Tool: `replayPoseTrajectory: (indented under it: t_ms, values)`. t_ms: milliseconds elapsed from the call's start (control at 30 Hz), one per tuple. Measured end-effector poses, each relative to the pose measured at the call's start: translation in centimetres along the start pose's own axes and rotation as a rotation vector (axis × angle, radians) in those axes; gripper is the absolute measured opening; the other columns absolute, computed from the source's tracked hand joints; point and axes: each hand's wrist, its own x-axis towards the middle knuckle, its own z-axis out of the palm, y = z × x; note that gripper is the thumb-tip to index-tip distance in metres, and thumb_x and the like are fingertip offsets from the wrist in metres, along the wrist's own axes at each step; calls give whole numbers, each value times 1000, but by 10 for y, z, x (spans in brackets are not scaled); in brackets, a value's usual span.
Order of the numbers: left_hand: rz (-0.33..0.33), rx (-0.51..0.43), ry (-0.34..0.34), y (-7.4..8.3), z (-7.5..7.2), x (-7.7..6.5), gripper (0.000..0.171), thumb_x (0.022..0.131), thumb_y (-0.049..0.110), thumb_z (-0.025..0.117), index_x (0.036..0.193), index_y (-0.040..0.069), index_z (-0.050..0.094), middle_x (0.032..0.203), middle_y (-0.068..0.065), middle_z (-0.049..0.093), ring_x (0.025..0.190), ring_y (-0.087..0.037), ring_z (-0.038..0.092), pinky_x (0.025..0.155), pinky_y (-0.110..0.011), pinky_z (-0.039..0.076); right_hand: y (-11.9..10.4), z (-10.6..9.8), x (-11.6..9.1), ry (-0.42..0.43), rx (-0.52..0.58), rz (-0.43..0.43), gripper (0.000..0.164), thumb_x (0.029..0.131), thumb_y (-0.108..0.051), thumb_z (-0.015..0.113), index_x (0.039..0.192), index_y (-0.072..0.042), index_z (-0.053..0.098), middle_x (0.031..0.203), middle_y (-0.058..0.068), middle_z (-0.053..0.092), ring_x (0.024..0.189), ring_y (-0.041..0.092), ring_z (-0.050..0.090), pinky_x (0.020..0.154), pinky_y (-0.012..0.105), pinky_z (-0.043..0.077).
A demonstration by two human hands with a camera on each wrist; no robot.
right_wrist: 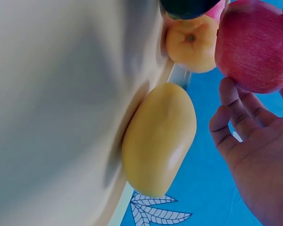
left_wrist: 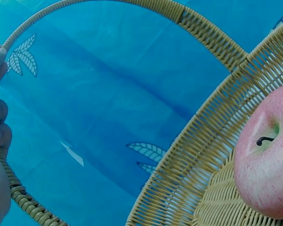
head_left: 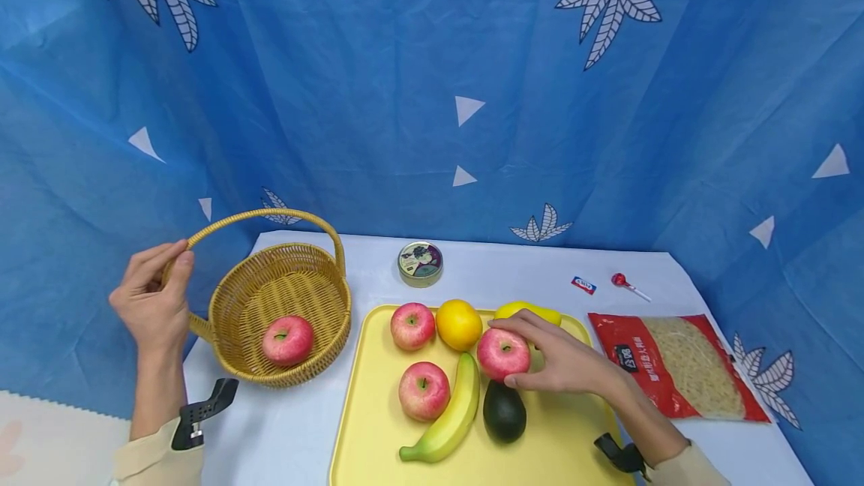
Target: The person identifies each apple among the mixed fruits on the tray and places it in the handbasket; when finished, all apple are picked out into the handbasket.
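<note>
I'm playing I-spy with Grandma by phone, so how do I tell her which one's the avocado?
Find the big yellow tray, right of the wicker basket. On it, in the head view, look just right of the banana and below the apple in the right grip. The avocado is the only dark green, nearly black fruit; its neighbours are reddish, orange or yellow.

The apples (head_left: 423, 391) were pinkish red, the green-tipped banana (head_left: 459, 405) yellow, the avocado (head_left: 504, 412) blackish green, the orange (head_left: 459, 326) and mango (right_wrist: 159, 141) golden yellow. The woven basket (head_left: 297, 286) was tan, the tray (head_left: 374, 411) pale yellow. White leaf and triangle shapes patterned the blue curtain (head_left: 378, 96).
</note>
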Motion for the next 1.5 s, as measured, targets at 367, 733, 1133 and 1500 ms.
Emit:
replayPoseTrajectory:
  t_ms: [367, 733, 1133, 1500]
  values:
    - [5, -10, 2, -1, 0, 0, 18, 87, -10, 72, 104, -16, 71, 98, -4, 72, 86, -8, 65, 72, -12, 51, -6, 2, 7, -17, 5, -41, 76, 75, -55, 83, 142, -41, 52, 126, -26, 48, 115, 3, 50, 89, 34, 56]
    - [-2, -14, 0, -2, -1, 1, 18, 86, -11, 71, 104, -16, 72, 98, -7, 72, 87, -9, 65, 73, -13, 52, -14, -1, 16, -24, 15, -104, 74, 77, -53, 82, 143, -37, 52, 124, -24, 49, 110, 4, 54, 87, 33, 58]
    - [-4, 1, 5, -1, -1, 0, 17, 87, -10, 72, 103, -14, 73, 98, -7, 73, 85, -8, 64, 70, -12, 50, -19, 0, 24, -30, -22, -109, 75, 76, -56, 81, 143, -40, 51, 123, -24, 49, 110, 3, 53, 86, 31, 57]
    - [-1, 16, 8, -1, 0, 0, 17, 87, -8, 73, 103, -11, 75, 98, -6, 73, 85, -7, 64, 70, -12, 49, -24, 3, 30, -20, -40, -133, 69, 77, -58, 79, 138, -54, 46, 123, -27, 48, 109, 0, 53, 87, 32, 56]
